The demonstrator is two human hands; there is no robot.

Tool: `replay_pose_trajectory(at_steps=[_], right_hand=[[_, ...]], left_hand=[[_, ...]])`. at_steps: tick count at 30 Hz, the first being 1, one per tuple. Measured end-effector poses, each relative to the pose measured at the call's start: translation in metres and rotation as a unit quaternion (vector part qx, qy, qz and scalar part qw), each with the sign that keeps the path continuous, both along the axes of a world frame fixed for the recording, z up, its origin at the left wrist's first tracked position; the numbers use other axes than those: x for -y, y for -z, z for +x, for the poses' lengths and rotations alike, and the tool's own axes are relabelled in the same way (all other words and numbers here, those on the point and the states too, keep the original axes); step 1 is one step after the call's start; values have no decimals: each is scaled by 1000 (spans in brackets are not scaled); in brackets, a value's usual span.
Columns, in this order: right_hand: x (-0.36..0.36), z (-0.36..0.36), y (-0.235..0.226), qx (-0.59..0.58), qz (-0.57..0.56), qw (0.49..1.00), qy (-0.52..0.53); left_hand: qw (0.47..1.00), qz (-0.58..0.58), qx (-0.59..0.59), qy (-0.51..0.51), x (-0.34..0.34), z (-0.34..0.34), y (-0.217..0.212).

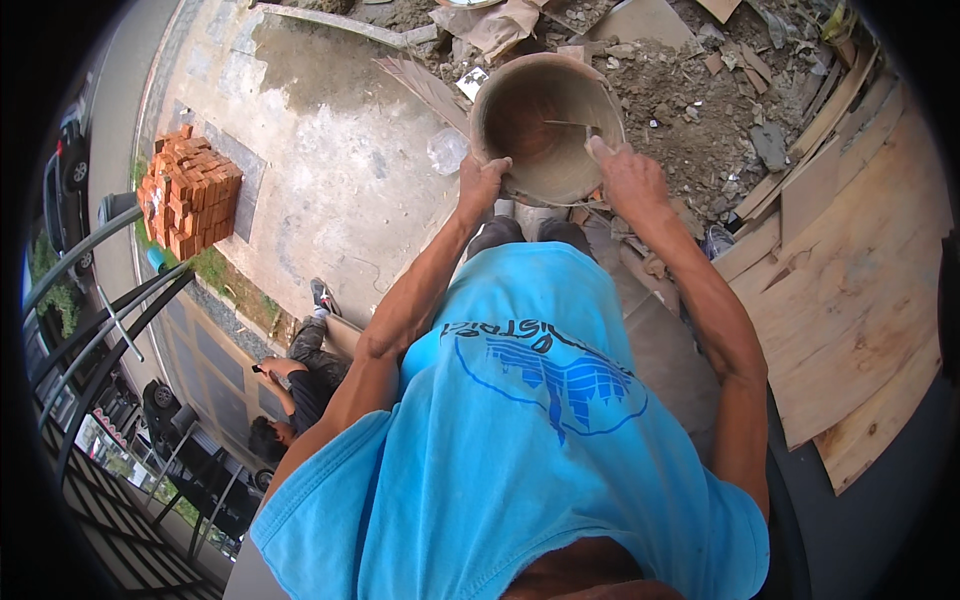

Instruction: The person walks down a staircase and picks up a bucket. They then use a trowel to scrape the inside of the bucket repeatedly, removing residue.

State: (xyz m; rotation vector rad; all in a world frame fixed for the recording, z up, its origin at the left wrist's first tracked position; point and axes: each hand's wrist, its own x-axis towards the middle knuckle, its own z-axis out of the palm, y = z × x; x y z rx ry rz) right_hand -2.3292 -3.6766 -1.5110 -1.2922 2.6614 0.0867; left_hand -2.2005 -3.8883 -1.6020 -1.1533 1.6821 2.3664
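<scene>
Both my hands grip the near rim of a round, mud-stained bucket (548,85), tilted so that its inside faces me. My left hand (484,184) is closed on the rim's left side, and my right hand (628,182) on its right side. Inside, the bucket is coated with dried brownish residue. A thin, pale strip crosses its interior towards my right hand; I cannot tell whether it is the bucket's handle. Below the bucket my shoes show in part.
Rubble (690,110) covers the ground ahead and to the right, beside leaning plywood sheets (850,290). A clear plastic bag (447,151) lies left of the bucket on the concrete (330,180). Farther left are stacked orange bricks (190,195), a seated person (310,365) and metal railings (85,260).
</scene>
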Motion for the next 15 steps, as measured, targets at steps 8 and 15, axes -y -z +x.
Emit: replay_pose_trajectory(at_steps=[8, 15], right_hand=[[19, -5, -2, 84, -1, 994, 75], [0, 13, 2, 282, -63, 943, 167]], left_hand=[[965, -244, -83, 49, 9, -32, -28], [969, -227, -79, 59, 3, -25, -41]])
